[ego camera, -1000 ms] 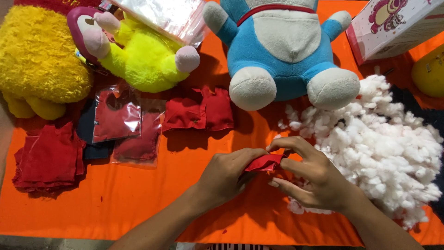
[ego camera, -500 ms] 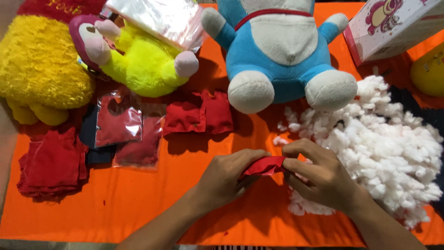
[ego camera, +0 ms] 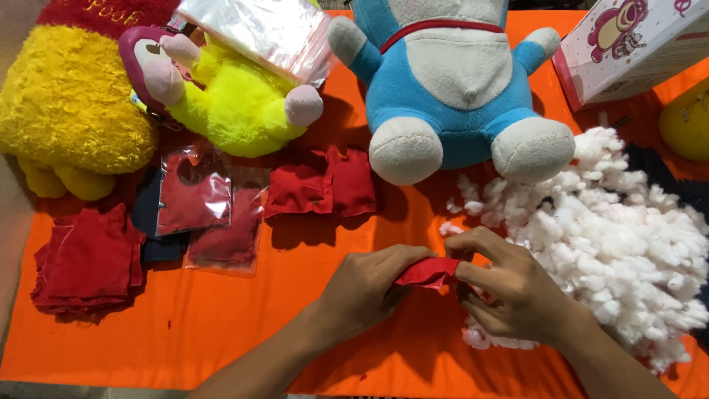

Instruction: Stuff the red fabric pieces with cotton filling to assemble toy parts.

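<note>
Head view: both hands meet low in the middle of the orange cloth-covered counter (ego camera: 221, 340). The left hand (ego camera: 365, 288) is closed around the near end of a small red fabric pouch (ego camera: 428, 271), and the right hand (ego camera: 517, 295) pinches the pouch's other end between thumb and curled fingers, so the pouch sits off the counter, between the two hands, just beside the heap of loose white fibre stuffing (ego camera: 628, 244).

Against the pictures from a second and half a second ago, the change is small: the right hand has shifted a little lower and toward the stuffing heap, and its fingers have curled more tightly over the pouch end. The left hand keeps the same grip. The pouch now shows as a flatter red fold rather than a peaked one, which I read as it being worked or pressed between the hands, not set down.

Nothing else has moved. Beyond the hands lie two small sewn red fabric pieces (ego camera: 321, 188), clear plastic bags with red cloth inside (ego camera: 210, 214), and a stack of red cloth squares (ego camera: 92, 262). Farther back sit a blue and white plush toy (ego camera: 450, 81), a yellow-green plush toy with pink paws (ego camera: 236, 103) and a fuzzy yellow plush toy (ego camera: 66, 111).
</note>
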